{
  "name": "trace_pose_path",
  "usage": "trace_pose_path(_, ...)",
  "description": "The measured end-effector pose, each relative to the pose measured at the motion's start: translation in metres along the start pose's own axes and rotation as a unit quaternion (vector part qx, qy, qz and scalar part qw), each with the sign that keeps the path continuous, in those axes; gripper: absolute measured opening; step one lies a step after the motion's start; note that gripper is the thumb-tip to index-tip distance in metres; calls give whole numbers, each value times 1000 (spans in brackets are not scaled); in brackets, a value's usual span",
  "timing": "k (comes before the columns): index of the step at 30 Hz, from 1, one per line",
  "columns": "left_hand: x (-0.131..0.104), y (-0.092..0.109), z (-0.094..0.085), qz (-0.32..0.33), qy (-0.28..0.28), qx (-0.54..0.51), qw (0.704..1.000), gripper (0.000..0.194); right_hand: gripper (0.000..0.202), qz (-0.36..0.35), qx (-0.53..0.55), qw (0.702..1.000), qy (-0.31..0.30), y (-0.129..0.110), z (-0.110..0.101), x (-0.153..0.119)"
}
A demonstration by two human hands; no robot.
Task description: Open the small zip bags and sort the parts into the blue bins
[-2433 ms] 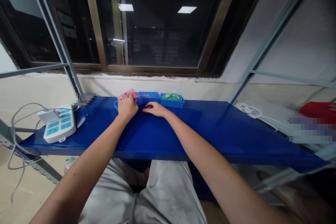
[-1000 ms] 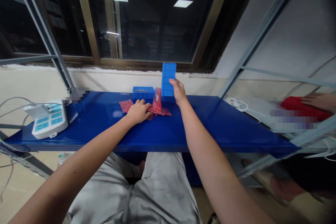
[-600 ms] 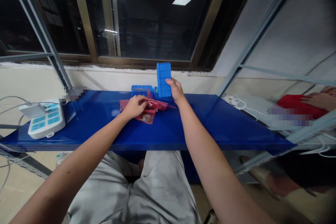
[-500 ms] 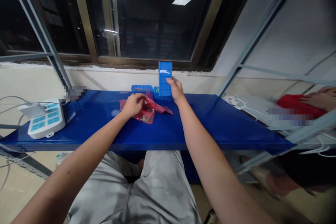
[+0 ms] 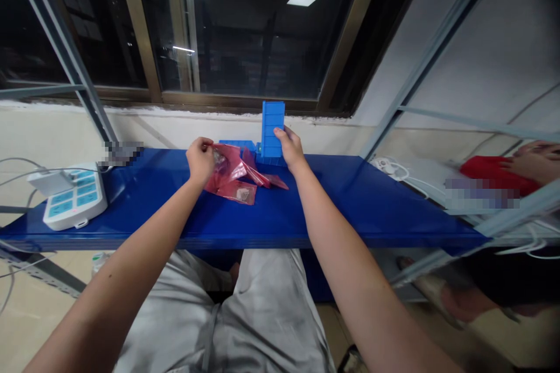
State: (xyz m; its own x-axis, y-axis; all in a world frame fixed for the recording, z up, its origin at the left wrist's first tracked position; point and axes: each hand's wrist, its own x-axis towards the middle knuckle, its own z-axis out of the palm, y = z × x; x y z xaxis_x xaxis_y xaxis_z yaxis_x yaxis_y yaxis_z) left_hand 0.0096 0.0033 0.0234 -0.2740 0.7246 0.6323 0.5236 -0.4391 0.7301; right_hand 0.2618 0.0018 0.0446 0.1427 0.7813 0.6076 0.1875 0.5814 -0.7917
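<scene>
My left hand pinches the upper left edge of a red translucent plastic bag, lifting that corner off the blue shelf top. Other folds of the bag still rest on the surface, and something pale shows through its front part. My right hand grips a blue plastic bin, held upright above the back of the shelf, thumb across its ribbed face. Behind the bag and beneath the held bin stand more blue plastic bins, partly hidden; their contents are hard to make out.
A white power strip with a plugged-in adapter and cables lies at the left end of the blue shelf top. Grey metal posts frame both sides. At right, another person's hands rest near a red item. A window is behind.
My left hand has moved left and up, pulling the bag's corner with it and spreading the bag. The bin in my right hand has turned slightly; a white mark on it no longer shows.
</scene>
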Motion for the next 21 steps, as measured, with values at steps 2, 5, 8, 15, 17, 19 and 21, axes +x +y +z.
trace_pose_path(2,7,-4,-3,-28,27,3,999,19,62,10,1,1000,0,0,0,0)
trace_pose_path(5,14,-11,-7,-64,39,9,997,17,61,9,5,1000,7,0,0,1)
trace_pose_path(8,13,-11,-12,-115,-24,51,992,14,61,-7,-1,1000,20,2,0,1)
trace_pose_path(15,7,3,-28,-130,-75,307,940,25,61,-3,-14,1000,-12,2,5,-3)
trace_pose_path(17,10,0,-32,-154,-86,326,929,29,58,3,-8,1000,-19,0,8,-5)
trace_pose_path(19,14,-6,-34,-156,-80,327,929,30,54,11,10,1000,-24,-1,12,-7)
trace_pose_path(21,16,-10,-33,-108,-62,301,946,29,51,37,49,998,-24,-1,21,-9)
